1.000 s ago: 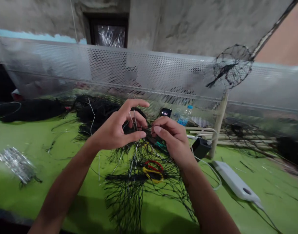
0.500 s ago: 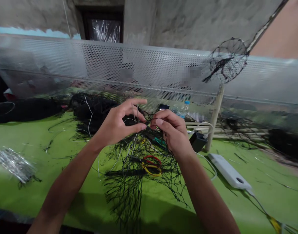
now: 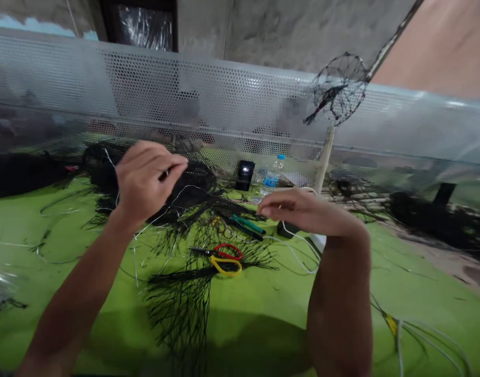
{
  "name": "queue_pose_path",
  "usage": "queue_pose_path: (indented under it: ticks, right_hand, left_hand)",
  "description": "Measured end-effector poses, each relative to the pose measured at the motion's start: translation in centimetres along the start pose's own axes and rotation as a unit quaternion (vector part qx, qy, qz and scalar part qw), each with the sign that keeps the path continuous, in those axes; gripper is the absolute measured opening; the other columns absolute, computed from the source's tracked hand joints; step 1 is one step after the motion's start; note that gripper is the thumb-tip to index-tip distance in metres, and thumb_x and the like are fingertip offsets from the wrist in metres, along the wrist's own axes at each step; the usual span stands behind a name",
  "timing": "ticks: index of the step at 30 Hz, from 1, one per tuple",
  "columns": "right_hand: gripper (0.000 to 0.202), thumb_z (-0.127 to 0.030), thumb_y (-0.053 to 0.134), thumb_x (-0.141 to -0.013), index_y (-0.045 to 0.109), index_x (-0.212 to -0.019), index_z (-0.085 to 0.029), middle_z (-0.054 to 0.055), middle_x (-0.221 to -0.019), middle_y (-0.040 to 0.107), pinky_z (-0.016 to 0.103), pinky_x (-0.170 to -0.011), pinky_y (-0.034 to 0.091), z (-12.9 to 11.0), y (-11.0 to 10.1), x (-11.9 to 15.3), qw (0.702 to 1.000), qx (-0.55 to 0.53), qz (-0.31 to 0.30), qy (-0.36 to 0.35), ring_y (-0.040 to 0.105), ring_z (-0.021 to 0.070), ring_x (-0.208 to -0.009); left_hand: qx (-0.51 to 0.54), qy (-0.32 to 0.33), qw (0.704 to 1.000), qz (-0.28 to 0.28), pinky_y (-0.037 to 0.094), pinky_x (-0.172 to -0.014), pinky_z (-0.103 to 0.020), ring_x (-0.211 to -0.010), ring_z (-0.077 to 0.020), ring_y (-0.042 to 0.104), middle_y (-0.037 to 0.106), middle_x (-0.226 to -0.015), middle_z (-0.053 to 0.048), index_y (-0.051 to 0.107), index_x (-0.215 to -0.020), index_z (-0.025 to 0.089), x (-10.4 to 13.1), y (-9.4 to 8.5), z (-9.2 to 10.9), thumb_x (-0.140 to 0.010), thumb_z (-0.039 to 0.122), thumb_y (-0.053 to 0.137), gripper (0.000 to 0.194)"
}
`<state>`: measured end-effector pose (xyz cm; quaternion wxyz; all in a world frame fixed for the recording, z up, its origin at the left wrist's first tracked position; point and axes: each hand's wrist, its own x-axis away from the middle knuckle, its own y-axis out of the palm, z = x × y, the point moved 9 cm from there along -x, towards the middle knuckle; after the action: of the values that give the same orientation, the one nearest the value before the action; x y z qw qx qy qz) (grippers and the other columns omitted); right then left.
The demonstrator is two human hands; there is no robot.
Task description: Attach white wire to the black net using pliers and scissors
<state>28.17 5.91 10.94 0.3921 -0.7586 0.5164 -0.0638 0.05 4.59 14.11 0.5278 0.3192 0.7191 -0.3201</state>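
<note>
My left hand (image 3: 143, 180) is raised over the black netting pile (image 3: 188, 180), its thumb and fingers pinched together. A small dark bit shows between those fingers, too unclear to name. My right hand (image 3: 298, 210) is bent at the wrist over the table's right-middle, thumb and fingers pressed together; what they hold, if anything, is hidden. Between my arms, scissors (image 3: 226, 260) with one red and one yellow handle rest on a bundle of black net (image 3: 181, 298). Green-handled pliers (image 3: 248, 225) are lying near my right fingertips.
Behind the green table (image 3: 263, 314) stands a perforated metal panel (image 3: 232, 94). A dark phone (image 3: 245, 175) and a water bottle (image 3: 273, 173) stand before it. A round net (image 3: 340, 89) hangs on a stick (image 3: 324, 157). White cables (image 3: 432, 335) lie at right.
My hands have moved apart, the left up and leftward, the right to the right. The black mesh that hung between them is gone from there. The view has shifted rightward.
</note>
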Motion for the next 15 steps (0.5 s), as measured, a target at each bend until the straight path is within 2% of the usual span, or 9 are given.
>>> queue_pose_path:
  ticks: [1,2,4,5,7,9,12,13,15]
  right_hand:
    - [0.013,-0.03,0.077,-0.091,0.083,-0.088,-0.02,0.001,-0.073,0.076,0.025,-0.053,0.043,0.9,2.8,0.1,0.992,0.011,-0.122,0.025,0.062,0.0118,-0.056]
    - [0.012,-0.028,0.074,-0.092,0.084,-0.09,-0.02,0.001,-0.074,0.077,0.025,-0.053,0.044,1.4,5.3,0.2,0.98,0.021,-0.195,0.03,0.064,0.0123,-0.057]
    - [0.012,-0.023,0.075,-0.09,0.082,-0.08,-0.022,-0.001,-0.069,0.075,0.023,-0.051,0.042,1.4,9.5,-0.1,0.975,0.042,-0.215,0.015,0.064,0.0126,-0.057]
    - [0.007,-0.021,0.079,-0.085,0.084,-0.089,-0.024,-0.001,-0.077,0.078,0.023,-0.054,0.044,1.3,11.9,-0.1,0.975,0.045,-0.216,0.013,0.068,0.0142,-0.064]
    - [0.056,-0.017,0.093,-0.064,0.081,-0.118,-0.03,0.003,-0.106,0.081,0.025,-0.062,0.049,0.4,16.9,0.6,0.971,0.058,-0.23,-0.007,0.074,0.021,-0.085]
    - [0.084,-0.018,0.083,-0.074,0.059,-0.153,-0.035,0.008,-0.139,0.072,0.029,-0.067,0.052,-0.5,21.9,2.7,0.942,0.149,-0.296,-0.055,0.075,0.0251,-0.097]
    - [0.096,-0.032,0.078,-0.085,0.031,-0.169,-0.031,0.014,-0.155,0.061,0.034,-0.068,0.055,0.2,25.2,4.7,0.922,0.216,-0.318,-0.042,0.076,0.0284,-0.097]
    - [0.093,-0.039,0.075,-0.09,0.028,-0.17,-0.03,0.014,-0.154,0.06,0.035,-0.068,0.055,0.7,25.5,4.8,0.924,0.223,-0.309,-0.037,0.076,0.0289,-0.098]
    - [0.071,-0.045,0.067,-0.099,0.041,-0.163,-0.031,0.013,-0.145,0.066,0.035,-0.07,0.056,1.8,25.6,4.1,0.929,0.236,-0.283,-0.028,0.075,0.028,-0.096]
  left_hand:
    - [-0.03,0.013,0.999,0.023,0.055,-0.084,-0.04,-0.088,-0.0185,0.068,0.079,-0.09,0.004,0.078,-0.112,0.033,0.0,-0.7,-0.3,-0.095,0.023,0.077,0.02]
    - [-0.057,0.022,0.997,0.048,0.055,-0.086,-0.04,-0.088,-0.0177,0.067,0.078,-0.088,0.004,0.078,-0.114,0.033,-0.1,-1.6,-0.5,-0.095,0.022,0.077,0.022]
    - [-0.106,0.019,0.991,0.081,0.053,-0.091,-0.039,-0.087,-0.0162,0.067,0.076,-0.086,0.004,0.08,-0.112,0.033,-0.4,-3.3,-0.9,-0.094,0.022,0.079,0.022]
    - [-0.124,0.011,0.988,0.09,0.052,-0.092,-0.039,-0.088,-0.0159,0.066,0.075,-0.085,0.004,0.081,-0.11,0.033,-0.6,-4.0,-1.1,-0.093,0.022,0.08,0.02]
    - [-0.145,-0.007,0.985,0.093,0.05,-0.094,-0.039,-0.09,-0.0158,0.065,0.074,-0.084,0.003,0.083,-0.107,0.033,-0.9,-4.9,-1.4,-0.093,0.024,0.081,0.017]
    - [-0.151,-0.023,0.985,0.085,0.049,-0.094,-0.039,-0.092,-0.0163,0.064,0.073,-0.083,0.003,0.083,-0.106,0.033,-1.1,-5.2,-1.6,-0.094,0.026,0.079,0.015]
    - [-0.127,-0.031,0.989,0.07,0.05,-0.091,-0.04,-0.088,-0.016,0.063,0.075,-0.084,0.005,0.082,-0.107,0.035,-1.1,-4.8,-2.2,-0.096,0.027,0.076,0.015]
    - [-0.109,-0.031,0.991,0.068,0.05,-0.091,-0.041,-0.087,-0.016,0.062,0.076,-0.084,0.005,0.082,-0.107,0.035,-1.0,-4.7,-2.5,-0.096,0.027,0.077,0.014]
    - [-0.076,-0.025,0.995,0.064,0.049,-0.092,-0.043,-0.085,-0.0165,0.063,0.077,-0.085,0.005,0.082,-0.106,0.034,-0.9,-4.4,-2.9,-0.096,0.026,0.078,0.014]
